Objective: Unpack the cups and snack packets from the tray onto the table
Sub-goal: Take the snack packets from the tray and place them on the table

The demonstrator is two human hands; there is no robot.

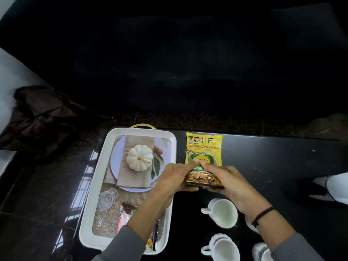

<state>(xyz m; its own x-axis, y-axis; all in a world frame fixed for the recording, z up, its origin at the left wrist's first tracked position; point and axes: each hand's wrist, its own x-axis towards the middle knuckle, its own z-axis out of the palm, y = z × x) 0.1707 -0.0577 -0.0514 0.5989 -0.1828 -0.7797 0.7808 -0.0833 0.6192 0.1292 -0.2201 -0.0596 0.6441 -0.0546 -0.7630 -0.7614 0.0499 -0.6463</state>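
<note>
A white tray (94,185) with a printed pumpkin picture stands at the left of the black table (273,166). Both hands hold a green and orange snack packet (204,178) just right of the tray, low over the table; my left hand (175,178) grips its left side and my right hand (222,181) its right side, thumbs on top. Behind it a yellow soya chunks packet (204,146) lies flat on the table. Under my left forearm, two or three packets (126,213) lie in the tray. White cups (224,212) (224,248) stand on the table near me.
A dark brown cloth or bag (41,117) lies on the floor at the left. A white shape (337,189) shows at the right edge. Two more white cups (263,251) sit partly hidden under my right forearm. Beyond the table all is dark.
</note>
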